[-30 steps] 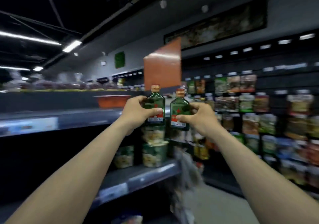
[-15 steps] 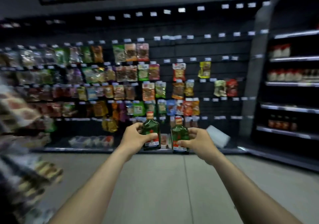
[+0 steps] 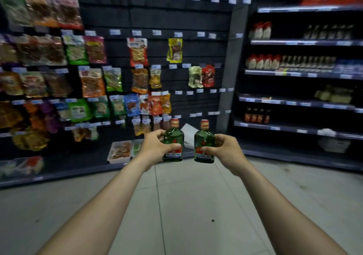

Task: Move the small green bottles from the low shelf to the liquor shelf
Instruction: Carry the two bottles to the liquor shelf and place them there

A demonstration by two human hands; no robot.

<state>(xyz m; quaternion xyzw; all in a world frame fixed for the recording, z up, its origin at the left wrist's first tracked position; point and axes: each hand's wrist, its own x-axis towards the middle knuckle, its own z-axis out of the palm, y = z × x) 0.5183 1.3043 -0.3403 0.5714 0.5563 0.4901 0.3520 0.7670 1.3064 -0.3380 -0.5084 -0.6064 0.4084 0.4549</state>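
Observation:
I carry two small green bottles upright in front of me, each with a red-and-white label and an orange cap. My left hand [image 3: 154,148] grips the left bottle [image 3: 173,139] around its body. My right hand [image 3: 224,150] grips the right bottle [image 3: 204,140] the same way. The two bottles are side by side, a small gap between them, over the tiled floor. A dark shelf unit with bottles [image 3: 302,74] stands at the right; one low shelf holds several brown bottles [image 3: 257,115].
A black peg wall hung with snack bags [image 3: 92,82] fills the left and centre. White trays of packets [image 3: 120,151] sit at its base. A grey pillar [image 3: 229,62] divides the wall from the shelf unit. Grey floor tiles [image 3: 186,205] stretch ahead.
My view has swung right, from the low shelf aisle to the snack wall and then toward the bottle shelves, which are now larger. Both hands keep holding the bottles.

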